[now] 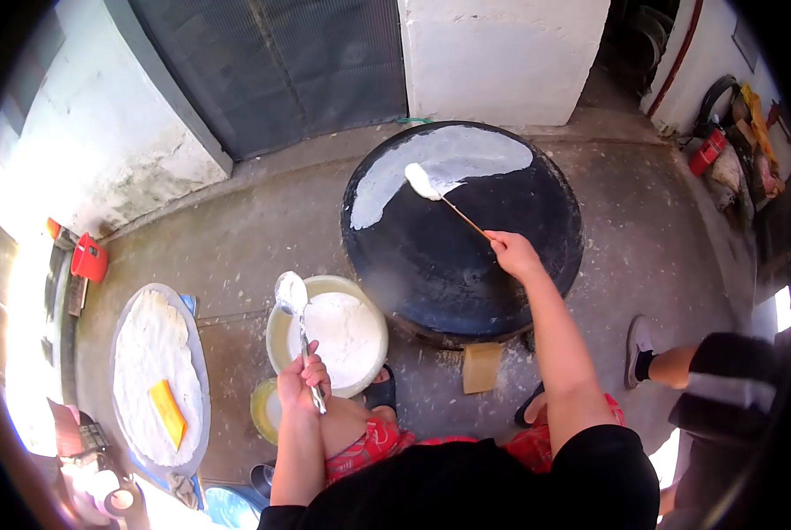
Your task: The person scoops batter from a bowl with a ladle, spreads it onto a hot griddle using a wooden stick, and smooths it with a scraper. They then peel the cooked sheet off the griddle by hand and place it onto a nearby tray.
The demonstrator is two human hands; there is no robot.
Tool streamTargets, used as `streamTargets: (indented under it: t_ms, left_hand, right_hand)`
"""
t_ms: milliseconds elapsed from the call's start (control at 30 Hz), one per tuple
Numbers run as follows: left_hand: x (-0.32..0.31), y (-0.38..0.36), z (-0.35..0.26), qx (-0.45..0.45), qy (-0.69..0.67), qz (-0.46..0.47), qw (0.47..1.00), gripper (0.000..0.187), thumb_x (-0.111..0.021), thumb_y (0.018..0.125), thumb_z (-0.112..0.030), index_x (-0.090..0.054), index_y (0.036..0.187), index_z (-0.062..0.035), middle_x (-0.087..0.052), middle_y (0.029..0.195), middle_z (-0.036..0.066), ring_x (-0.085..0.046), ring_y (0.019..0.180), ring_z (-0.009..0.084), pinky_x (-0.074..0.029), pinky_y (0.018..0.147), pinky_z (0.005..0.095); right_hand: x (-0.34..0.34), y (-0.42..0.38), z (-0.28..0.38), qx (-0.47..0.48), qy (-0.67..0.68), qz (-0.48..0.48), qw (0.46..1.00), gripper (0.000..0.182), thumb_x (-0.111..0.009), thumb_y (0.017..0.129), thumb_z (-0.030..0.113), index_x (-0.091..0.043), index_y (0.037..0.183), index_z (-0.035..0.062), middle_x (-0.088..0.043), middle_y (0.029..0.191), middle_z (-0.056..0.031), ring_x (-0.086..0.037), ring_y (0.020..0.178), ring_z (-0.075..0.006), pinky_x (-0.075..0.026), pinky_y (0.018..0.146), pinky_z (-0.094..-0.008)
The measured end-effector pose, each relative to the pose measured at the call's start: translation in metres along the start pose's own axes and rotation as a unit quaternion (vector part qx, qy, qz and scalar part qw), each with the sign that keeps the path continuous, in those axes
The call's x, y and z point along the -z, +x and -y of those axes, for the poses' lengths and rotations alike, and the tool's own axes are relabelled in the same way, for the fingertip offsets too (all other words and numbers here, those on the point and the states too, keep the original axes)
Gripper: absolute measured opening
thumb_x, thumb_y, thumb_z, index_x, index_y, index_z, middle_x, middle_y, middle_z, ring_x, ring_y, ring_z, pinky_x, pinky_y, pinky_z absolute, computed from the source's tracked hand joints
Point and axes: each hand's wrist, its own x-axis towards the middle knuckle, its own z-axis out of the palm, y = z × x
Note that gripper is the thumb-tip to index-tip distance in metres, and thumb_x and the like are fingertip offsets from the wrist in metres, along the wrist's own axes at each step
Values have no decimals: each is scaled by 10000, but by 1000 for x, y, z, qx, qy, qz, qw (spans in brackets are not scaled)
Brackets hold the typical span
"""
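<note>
In the head view my right hand [512, 256] grips the thin wooden handle of a batter spreader [462, 217]. Its white, batter-coated head rests on a large round black griddle [457, 274]. A thin layer of pale batter [484, 152] covers an arc along the griddle's far and left side; the remaining surface is black. My left hand [305, 380] is closed round the handle of a metal ladle [291, 294], whose bowl is smeared with white. The ladle is over the left part of a tub [378, 320] of white batter.
A smaller yellowish bowl [261, 422] stands beside the tub. At left, pale flat sheets [152, 340] lie on an oval board with a yellow scraper [167, 413] on top. A red bucket [90, 259] is farther back. Another person's foot [640, 349] is at right.
</note>
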Motion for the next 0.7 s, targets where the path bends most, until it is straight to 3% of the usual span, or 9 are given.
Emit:
streamTargets:
  t_ms: [67, 100, 200, 267, 333, 400, 433, 533, 700]
  left_hand:
    - [-1, 1, -3, -1, 3, 3, 1000, 288, -300, 907, -170, -459, 1033, 34, -434, 642, 50, -358, 447, 83, -307, 364, 201]
    - [1, 2, -3, -5, 8, 6, 1000, 292, -296, 910, -178, -453, 1038, 33, -434, 646, 50, -356, 448, 83, -307, 365, 200]
    - [3, -2, 0, -10, 14, 2, 1000, 293, -293, 914, -184, -449, 1042, 28, -433, 652, 49, -355, 450, 82, -308, 367, 199]
    - [0, -1, -1, -13, 18, 0, 1000, 290, -292, 913, -183, -449, 1041, 26, -433, 654, 49, -355, 451, 81, -308, 368, 198]
    - [2, -1, -2, 2, 20, 8, 1000, 286, -294, 913, -184, -451, 1038, 20, -433, 657, 47, -355, 452, 81, -306, 367, 197]
    - [-1, -1, -3, -2, 23, 4, 1000, 279, -299, 909, -179, -452, 1037, 17, -433, 661, 47, -354, 453, 82, -307, 369, 196]
    - [1, 0, -4, -3, 28, 7, 1000, 278, -299, 908, -176, -451, 1037, 17, -434, 663, 48, -353, 454, 82, -308, 371, 195]
    - [5, -1, -3, -2, 29, 6, 1000, 275, -301, 906, -170, -453, 1036, 19, -436, 671, 51, -354, 458, 83, -312, 375, 194]
    - [7, 1, -7, 14, 20, 14, 1000, 279, -303, 905, -167, -459, 1031, 27, -441, 690, 57, -363, 470, 87, -322, 383, 199]
  right_hand:
    - [13, -2, -15, -38, 78, 29, 996, 266, -503, 833, 145, -582, 1082, 98, -625, 958, -107, -593, 889, -214, -435, 781, -274]
    - [27, -15, 6, -82, 20, -14, 996, 265, -502, 839, 139, -577, 1087, 86, -625, 960, -113, -594, 884, -209, -435, 780, -271]
    - [-13, 2, -23, -46, 47, -79, 995, 264, -498, 843, 134, -574, 1090, 80, -622, 974, -119, -591, 893, -197, -432, 786, -270]
    - [-15, -3, -5, -24, 21, -31, 999, 265, -496, 841, 117, -572, 1091, 74, -613, 1001, -134, -585, 922, -195, -426, 802, -269]
    - [-8, -7, -4, 26, 36, 56, 997, 271, -514, 832, 110, -573, 1094, 72, -608, 766, -59, -540, 671, -112, -434, 670, -241]
    - [4, -10, -22, 9, 87, 29, 996, 269, -520, 830, 112, -578, 1089, 72, -544, 675, -15, -452, 582, -80, -417, 609, -231]
    - [16, -22, 2, -99, 16, 12, 995, 264, -506, 826, 183, -590, 1076, 173, -599, 1019, -106, -565, 960, -246, -432, 819, -304]
    - [-33, -9, -34, -8, 70, -49, 996, 264, -507, 825, 187, -590, 1076, 184, -597, 1021, -105, -564, 961, -246, -431, 821, -306]
    - [-8, -31, 12, -24, 33, 107, 993, 266, -510, 824, 196, -585, 1078, 169, -591, 1028, -110, -559, 966, -253, -429, 824, -309]
